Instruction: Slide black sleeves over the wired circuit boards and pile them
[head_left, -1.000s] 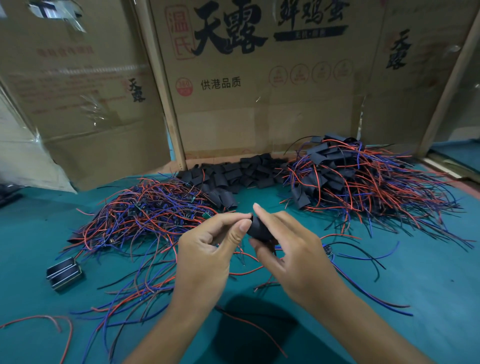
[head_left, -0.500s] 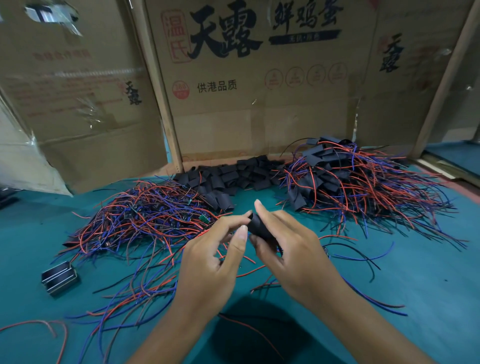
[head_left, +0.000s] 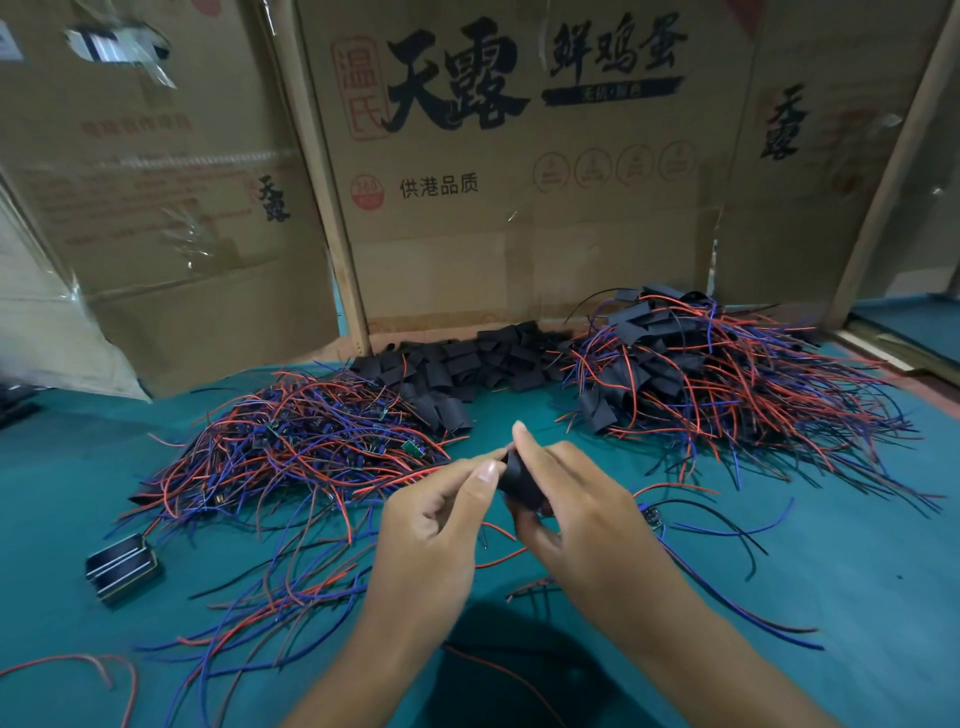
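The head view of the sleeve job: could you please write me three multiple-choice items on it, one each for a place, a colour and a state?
1. The loose black sleeves lie:
A. at the table's near edge
B. by the cardboard, between the two wire heaps
C. in a tray

2. The table cover is:
A. teal
B. white
C. yellow

3. The hands are:
A. idle
B. both on one black sleeve
C. apart

B: they sit by the cardboard.
A: teal shows everywhere.
B: left hand and right hand pinch it.
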